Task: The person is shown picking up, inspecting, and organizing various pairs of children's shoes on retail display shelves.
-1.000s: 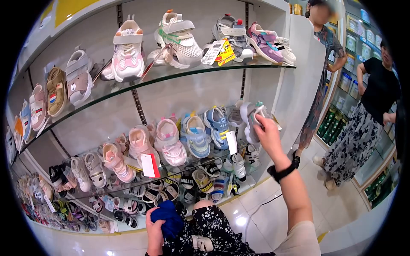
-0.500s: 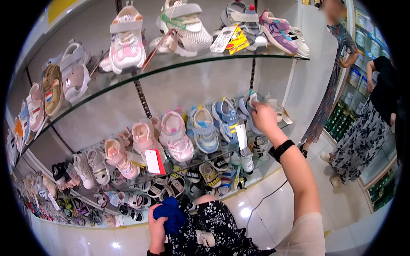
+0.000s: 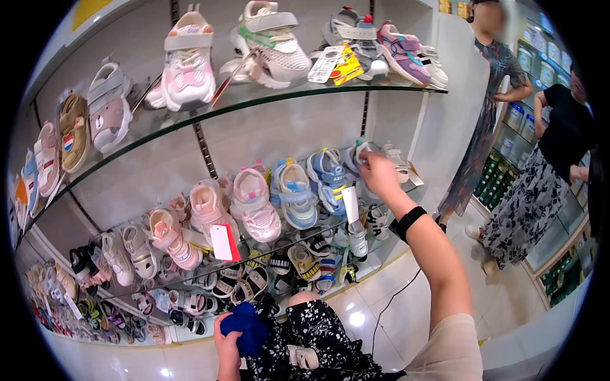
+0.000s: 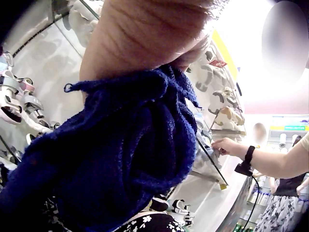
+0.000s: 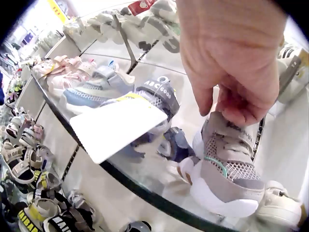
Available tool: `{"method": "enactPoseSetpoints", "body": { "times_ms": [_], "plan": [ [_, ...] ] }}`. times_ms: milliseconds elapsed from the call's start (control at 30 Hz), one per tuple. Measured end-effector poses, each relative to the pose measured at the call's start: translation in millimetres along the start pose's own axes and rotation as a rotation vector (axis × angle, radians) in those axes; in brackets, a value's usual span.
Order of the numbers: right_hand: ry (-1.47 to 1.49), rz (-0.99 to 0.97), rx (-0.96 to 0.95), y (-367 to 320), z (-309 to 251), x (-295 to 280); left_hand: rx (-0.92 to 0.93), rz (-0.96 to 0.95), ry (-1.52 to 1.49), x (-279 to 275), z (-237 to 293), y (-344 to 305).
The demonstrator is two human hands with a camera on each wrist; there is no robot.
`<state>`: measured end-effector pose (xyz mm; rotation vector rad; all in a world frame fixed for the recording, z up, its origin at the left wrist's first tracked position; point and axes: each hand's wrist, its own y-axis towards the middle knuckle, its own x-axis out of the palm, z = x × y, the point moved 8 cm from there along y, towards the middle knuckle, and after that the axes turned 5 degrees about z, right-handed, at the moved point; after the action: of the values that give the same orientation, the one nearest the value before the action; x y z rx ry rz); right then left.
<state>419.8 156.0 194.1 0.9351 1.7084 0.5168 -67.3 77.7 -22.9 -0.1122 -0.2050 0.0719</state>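
Observation:
In the right wrist view my right hand [image 5: 234, 58] pinches the top strap of a grey mesh child's shoe [image 5: 224, 186] with a white sole and a green trim line. The shoe is upright on the glass shelf [image 5: 145, 191], toe facing out. From the head view, my right hand [image 3: 380, 174] covers most of it, at the right end of the middle shelf. Low in front of me, my left hand [image 3: 226, 340] grips a bunched dark blue cloth [image 3: 246, 329]. Close up, this cloth [image 4: 120, 154] has a fuzzy, towel-like weave and hangs in folds.
A blue shoe [image 3: 328, 181] with a white tag [image 3: 350, 204] stands left of the grey one; a pale shoe [image 5: 280, 208] is at its right. Above runs another glass shelf edge [image 3: 267, 96]. Two people stand at the right, near a shelf of cans.
A second ago my right hand held the grey shoe raised and tilted above the shelf; it has come down onto the glass. The left hand keeps hold of the blue cloth.

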Motion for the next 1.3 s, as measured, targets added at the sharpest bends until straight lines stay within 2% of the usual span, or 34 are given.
{"method": "enactPoseSetpoints", "body": {
  "times_ms": [33,133,233,367,500,700,800,967,1000,1033,1067,1100,1133,1167,1233,1300],
  "plan": [
    [0.041,-0.023,0.038,2.1,-0.8,-3.9,-0.008,0.018,-0.020,0.2,0.7,-1.4],
    [0.090,0.109,0.191,13.4,15.8,-42.6,-0.022,0.059,-0.046,-2.0,-0.6,-0.7],
    [0.096,0.236,0.239,29.8,100.8,-53.1,0.000,0.070,0.007,2.0,6.1,-3.3],
    [-0.187,-0.152,0.394,8.3,146.0,-31.4,-0.010,0.065,-0.002,11.5,1.6,0.7],
    [-0.121,-0.336,0.320,-12.1,168.5,12.6,-0.020,0.016,-0.040,28.8,1.4,1.5],
    [-0.014,-0.232,0.277,-5.9,148.0,22.1,-0.024,0.006,-0.017,38.3,2.8,5.7],
    [0.001,-0.200,0.260,1.7,156.3,38.9,-0.014,0.014,-0.001,37.7,3.5,7.6],
    [0.131,-0.253,0.228,6.7,173.4,55.7,0.031,0.016,0.026,26.9,1.2,13.5],
    [0.136,-0.191,0.169,5.9,180.3,53.8,0.001,0.013,0.032,23.3,-2.6,15.4],
    [0.196,-0.165,0.282,3.8,191.0,49.5,0.016,0.010,0.026,15.8,-8.5,20.1],
    [0.281,-0.013,0.212,5.4,223.3,49.2,0.020,0.020,0.011,16.7,-0.5,18.0],
    [0.293,0.087,0.200,-2.6,211.3,24.0,-0.007,0.026,-0.012,16.5,5.3,16.6],
    [0.302,0.185,0.187,-11.2,195.6,-2.8,0.042,0.052,-0.004,11.6,8.8,17.7],
    [0.374,0.209,0.212,-23.0,203.4,-10.2,0.059,0.059,0.012,2.6,6.8,20.9],
    [0.507,0.126,0.340,-62.3,135.3,-27.5,0.061,0.121,-0.033,-6.8,10.7,22.2],
    [0.515,-0.144,0.270,-124.0,68.5,-7.5,0.061,0.162,-0.042,-13.6,15.5,22.9]
  ]
}}
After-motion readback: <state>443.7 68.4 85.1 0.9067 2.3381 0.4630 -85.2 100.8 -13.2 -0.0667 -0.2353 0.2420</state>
